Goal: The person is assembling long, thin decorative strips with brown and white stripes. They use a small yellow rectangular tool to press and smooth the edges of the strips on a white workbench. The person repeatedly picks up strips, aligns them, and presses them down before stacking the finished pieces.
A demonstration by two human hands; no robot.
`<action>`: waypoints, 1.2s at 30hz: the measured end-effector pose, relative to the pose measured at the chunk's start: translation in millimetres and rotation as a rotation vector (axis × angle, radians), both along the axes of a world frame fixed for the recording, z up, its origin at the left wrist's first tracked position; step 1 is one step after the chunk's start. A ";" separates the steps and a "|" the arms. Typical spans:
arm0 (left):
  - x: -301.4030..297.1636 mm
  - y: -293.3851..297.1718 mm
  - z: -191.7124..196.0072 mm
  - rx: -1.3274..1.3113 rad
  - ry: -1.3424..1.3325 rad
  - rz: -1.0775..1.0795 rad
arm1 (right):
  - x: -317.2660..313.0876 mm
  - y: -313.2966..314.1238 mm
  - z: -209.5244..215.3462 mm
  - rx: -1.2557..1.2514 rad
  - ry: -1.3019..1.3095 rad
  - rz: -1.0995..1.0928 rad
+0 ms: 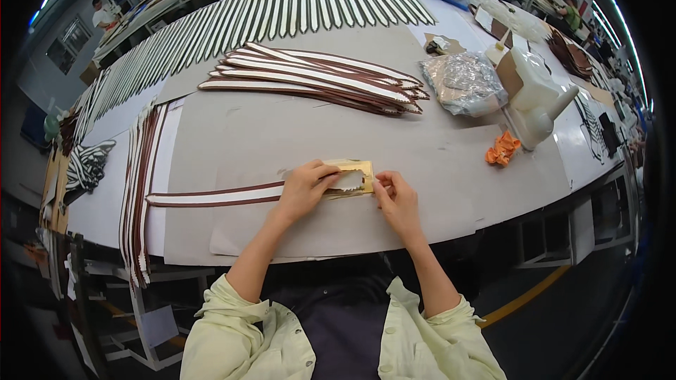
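Workshop, bright-lit; worktable covered in pale grey sheet (190, 148), further benches beyond.

Item: one strap (218, 196), white with brown edging, flat on the near middle of the sheet. Long axis roughly left to right across the person's front, rising slightly toward the right. Pointed end to the left, overlying a lengthwise row of brown straps (132, 190) at the table's left; opposite end to the right, under the hands at a yellow plate (367, 168).

Left hand (303, 188): fingers bent and close together, holding the strap near its right end, beside the plate.

Right hand (398, 203): thumb and forefinger narrowly spaced at the plate's right edge; whether anything is pinched, cannot tell.

Beyond the hands: loose pile of brown-and-white straps (310, 79), also lying mostly left to right. Farther back: long row of dark-edged white straps (303, 7), tips toward the person.

Right side: clear plastic bag (465, 84), white bottle (539, 124), crumpled orange piece (503, 148) near the bottle.
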State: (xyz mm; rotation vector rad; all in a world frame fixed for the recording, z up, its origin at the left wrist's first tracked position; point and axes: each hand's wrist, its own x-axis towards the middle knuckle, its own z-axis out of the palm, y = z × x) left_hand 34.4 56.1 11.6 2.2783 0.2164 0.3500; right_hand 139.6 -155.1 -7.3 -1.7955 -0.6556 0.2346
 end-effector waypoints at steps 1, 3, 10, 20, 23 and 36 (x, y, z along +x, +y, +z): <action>-2.0 1.5 2.1 0.011 0.050 0.025 | 0.0 -8.3 -4.5 -0.037 -0.152 -0.057; -0.4 4.5 -1.1 -0.008 0.030 0.008 | -5.1 -18.2 -4.4 -0.038 -0.299 -0.026; 21.1 3.7 -11.0 -0.043 -0.073 -0.020 | -18.1 -10.3 -8.3 -0.107 -0.797 0.069; 22.6 7.1 -5.8 -0.037 -0.023 -0.039 | -22.0 -5.1 -17.4 -0.269 -0.897 0.141; 23.2 6.4 -3.4 -0.023 -0.008 -0.036 | -21.6 -4.8 -19.0 -0.280 -0.881 0.154; 24.0 4.9 -2.7 0.010 -0.020 -0.033 | -24.8 -1.4 -20.2 -0.369 -0.941 0.145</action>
